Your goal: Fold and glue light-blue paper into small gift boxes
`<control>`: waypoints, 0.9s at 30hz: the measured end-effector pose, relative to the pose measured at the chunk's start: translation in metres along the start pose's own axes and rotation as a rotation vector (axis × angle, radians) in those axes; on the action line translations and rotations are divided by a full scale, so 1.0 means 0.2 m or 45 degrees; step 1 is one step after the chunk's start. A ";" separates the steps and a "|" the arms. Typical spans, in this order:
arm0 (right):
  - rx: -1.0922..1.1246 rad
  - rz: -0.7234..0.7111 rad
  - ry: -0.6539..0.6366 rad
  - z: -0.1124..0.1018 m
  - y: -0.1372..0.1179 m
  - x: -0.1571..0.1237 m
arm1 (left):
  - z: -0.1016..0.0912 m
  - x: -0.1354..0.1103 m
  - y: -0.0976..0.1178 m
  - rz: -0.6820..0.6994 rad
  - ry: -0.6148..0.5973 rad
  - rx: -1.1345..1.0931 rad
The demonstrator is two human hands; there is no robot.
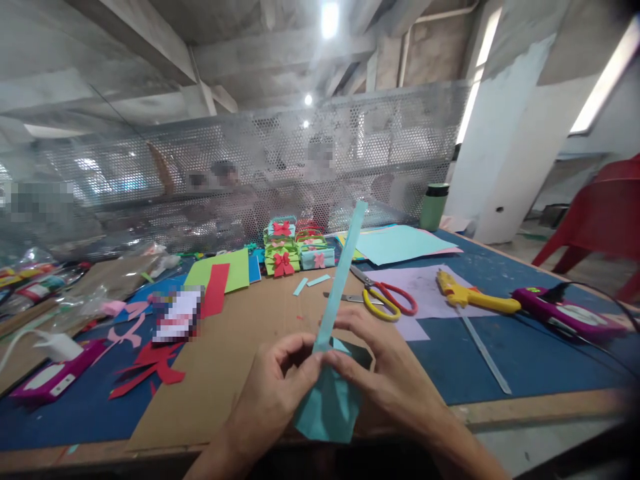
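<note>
Both my hands meet over the near edge of a brown cardboard sheet [210, 380]. My left hand [273, 393] and my right hand [385, 373] pinch a light blue folded paper piece [330, 407] between fingers and thumbs. A long light blue paper strip [345, 267] rises from that pinch and leans up to the right. Fingers of both hands are closed on the paper.
Scissors with red and yellow handles [383, 297] lie beyond my right hand, with a yellow glue gun [475, 297], a clear ruler [485, 353] and a purple device [565, 313] further right. Small paper boxes with red bows [293, 250] stand behind. Red and pink paper scraps [150, 363] lie left.
</note>
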State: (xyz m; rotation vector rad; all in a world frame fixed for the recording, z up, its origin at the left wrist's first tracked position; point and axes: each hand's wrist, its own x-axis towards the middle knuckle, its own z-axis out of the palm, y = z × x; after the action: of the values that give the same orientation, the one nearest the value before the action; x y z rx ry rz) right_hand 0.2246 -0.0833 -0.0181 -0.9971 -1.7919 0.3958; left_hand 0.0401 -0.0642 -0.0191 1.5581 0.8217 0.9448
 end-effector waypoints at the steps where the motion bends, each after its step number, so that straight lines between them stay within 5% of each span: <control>1: 0.038 0.006 -0.078 -0.01 -0.01 0.02 | 0.00 0.00 0.00 0.017 -0.004 0.006; 7: 0.244 0.151 -0.158 -0.01 0.00 0.06 | 0.01 0.00 -0.03 -0.015 0.117 -0.160; 11: 0.356 0.196 -0.269 -0.01 -0.01 0.08 | 0.00 0.00 -0.03 -0.036 0.017 -0.196; 27: 0.185 0.129 -0.248 0.01 -0.07 0.09 | -0.03 0.01 -0.08 -0.024 -0.040 -0.169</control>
State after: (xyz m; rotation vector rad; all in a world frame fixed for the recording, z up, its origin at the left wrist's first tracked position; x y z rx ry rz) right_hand 0.2143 -0.0765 0.0016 -0.9764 -1.8601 0.6970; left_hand 0.0352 -0.0575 -0.0341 1.4450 0.7357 0.9399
